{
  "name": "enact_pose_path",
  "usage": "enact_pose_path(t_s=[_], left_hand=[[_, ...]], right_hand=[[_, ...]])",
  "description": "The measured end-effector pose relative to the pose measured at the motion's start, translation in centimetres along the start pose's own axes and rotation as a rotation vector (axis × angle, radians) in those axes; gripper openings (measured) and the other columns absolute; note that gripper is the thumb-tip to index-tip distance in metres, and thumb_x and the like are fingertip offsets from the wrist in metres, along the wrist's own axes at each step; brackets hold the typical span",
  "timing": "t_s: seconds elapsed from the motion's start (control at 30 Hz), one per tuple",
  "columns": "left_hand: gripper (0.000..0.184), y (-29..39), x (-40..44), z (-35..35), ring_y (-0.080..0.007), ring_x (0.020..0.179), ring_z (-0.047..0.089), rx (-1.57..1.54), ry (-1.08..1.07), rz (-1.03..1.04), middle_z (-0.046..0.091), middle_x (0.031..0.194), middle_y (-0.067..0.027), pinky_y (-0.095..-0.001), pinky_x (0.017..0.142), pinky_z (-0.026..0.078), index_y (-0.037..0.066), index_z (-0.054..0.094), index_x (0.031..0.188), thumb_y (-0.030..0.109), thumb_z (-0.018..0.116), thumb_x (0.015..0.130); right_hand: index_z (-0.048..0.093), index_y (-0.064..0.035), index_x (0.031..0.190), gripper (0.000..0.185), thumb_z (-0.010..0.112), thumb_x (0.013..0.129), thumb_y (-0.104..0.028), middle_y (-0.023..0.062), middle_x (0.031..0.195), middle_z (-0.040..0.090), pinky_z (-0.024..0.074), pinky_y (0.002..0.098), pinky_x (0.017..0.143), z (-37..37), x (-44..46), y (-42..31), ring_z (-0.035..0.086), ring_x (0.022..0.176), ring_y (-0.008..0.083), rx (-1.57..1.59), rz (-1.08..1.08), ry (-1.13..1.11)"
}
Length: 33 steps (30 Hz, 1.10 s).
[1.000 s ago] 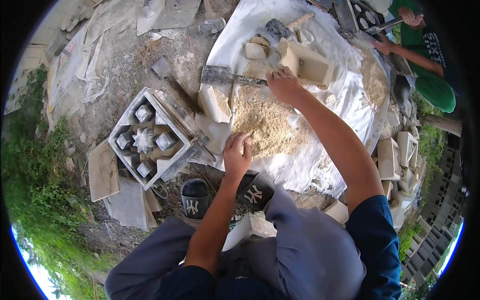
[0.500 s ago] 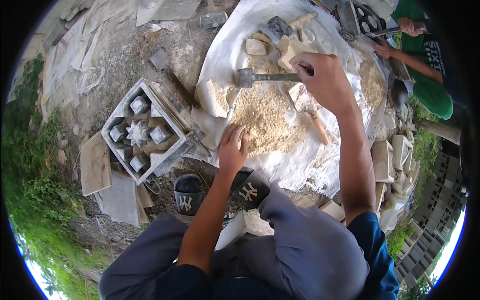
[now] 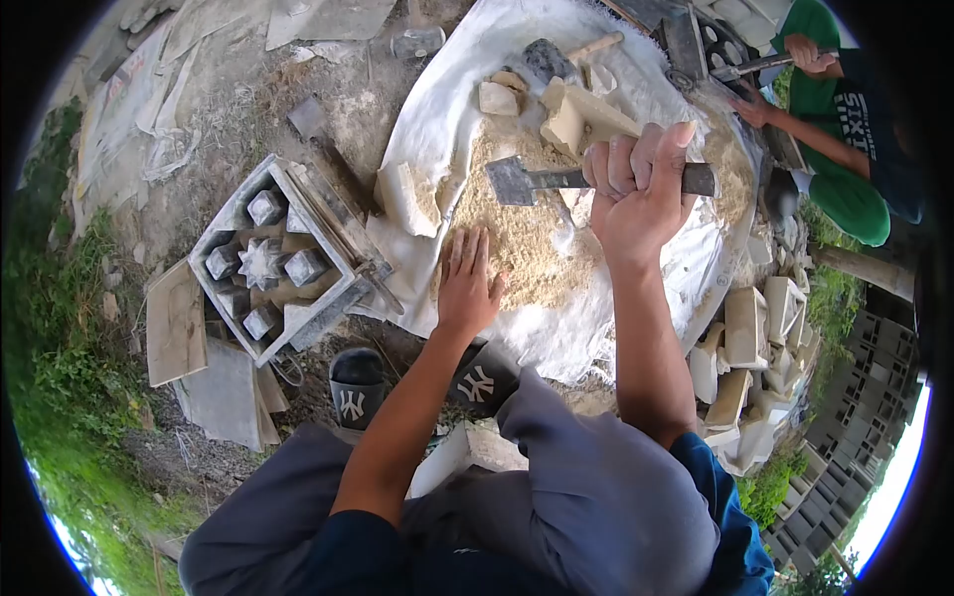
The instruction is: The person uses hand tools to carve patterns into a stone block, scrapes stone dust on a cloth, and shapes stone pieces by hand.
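Observation:
My right hand point(image 3: 641, 189) is closed round the handle of a flat-bladed tool point(image 3: 512, 182), raised above the sandy powder, its wide metal blade pointing left. My left hand point(image 3: 467, 283) lies flat with fingers apart on the left edge of the tan powder point(image 3: 542, 263). The powder is spread over a white sheet point(image 3: 427, 124). A pale broken block point(image 3: 407, 201) stands left of the powder. Behind my right hand is a larger pale block point(image 3: 576, 114), partly hidden by it.
A square mould point(image 3: 260, 263) with a star centre sits at left, beside boards point(image 3: 177, 328). A dark-headed hammer point(image 3: 547, 62) lies at the back. Cream blocks point(image 3: 745, 328) are piled at right. Another person's hand point(image 3: 807, 52) holds a tool at upper right.
My right hand has lifted the flat-bladed tool from beside the large block and now grips it upright in a fist. My left hand has flattened onto the powder.

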<state>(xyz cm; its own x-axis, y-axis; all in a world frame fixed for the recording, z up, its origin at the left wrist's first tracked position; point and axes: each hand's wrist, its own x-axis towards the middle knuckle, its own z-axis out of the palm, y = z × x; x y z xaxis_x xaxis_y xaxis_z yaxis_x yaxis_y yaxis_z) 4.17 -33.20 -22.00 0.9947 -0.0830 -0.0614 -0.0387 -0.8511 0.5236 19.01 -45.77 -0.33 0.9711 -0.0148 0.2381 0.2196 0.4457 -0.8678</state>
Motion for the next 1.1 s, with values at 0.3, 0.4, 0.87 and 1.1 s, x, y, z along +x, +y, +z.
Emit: enact_pose_path(t_s=[0.3,0.4,0.87,1.1], left_hand=[[0.081,0.5,-2.8,0.7,-0.0392,0.151,0.019,-0.045,0.075,-0.026,0.026,0.161,-0.0207,-0.0525,0.124,0.016,-0.001,0.023,0.156,0.033,0.061,0.094],[0.081,0.7,-2.4,0.6,-0.0394,0.152,0.018,-0.038,0.089,-0.036,0.024,0.162,-0.0214,-0.053,0.124,0.015,-0.001,0.021,0.157,0.034,0.061,0.094],[0.076,0.1,-3.2,1.3,-0.0473,0.15,0.016,-0.435,0.173,-0.036,0.015,0.161,-0.0309,-0.0557,0.122,0.015,-0.007,0.01,0.156,0.036,0.045,0.103],[0.076,-0.5,-3.3,1.5,-0.0501,0.149,0.016,-0.532,0.205,-0.024,0.013,0.161,-0.0326,-0.0535,0.122,0.016,-0.008,0.007,0.156,0.039,0.039,0.105]], right_hand=[[0.035,-0.0066,0.064,0.049,0.045,0.109,-0.023,-0.0023,0.055,0.031,0.0219,0.0313,0.05,-2.0,-5.3,3.3,0.024,0.052,0.0104,-0.2,0.078,-0.15],[0.036,-0.0049,0.062,0.051,0.05,0.107,-0.024,-0.0033,0.055,0.033,0.0221,0.0309,0.048,-1.4,-5.0,4.6,0.025,0.052,0.0092,-0.275,0.092,-0.139],[0.045,-0.0003,0.063,0.051,0.055,0.105,-0.026,-0.0013,0.055,0.032,0.026,0.0323,0.047,0.0,-4.6,5.4,0.029,0.056,0.0076,-0.422,0.139,-0.271],[0.044,-0.0001,0.064,0.051,0.055,0.106,-0.027,-0.003,0.056,0.035,0.0272,0.032,0.048,1.0,-5.2,4.7,0.03,0.057,0.0076,-0.452,0.135,-0.252]])
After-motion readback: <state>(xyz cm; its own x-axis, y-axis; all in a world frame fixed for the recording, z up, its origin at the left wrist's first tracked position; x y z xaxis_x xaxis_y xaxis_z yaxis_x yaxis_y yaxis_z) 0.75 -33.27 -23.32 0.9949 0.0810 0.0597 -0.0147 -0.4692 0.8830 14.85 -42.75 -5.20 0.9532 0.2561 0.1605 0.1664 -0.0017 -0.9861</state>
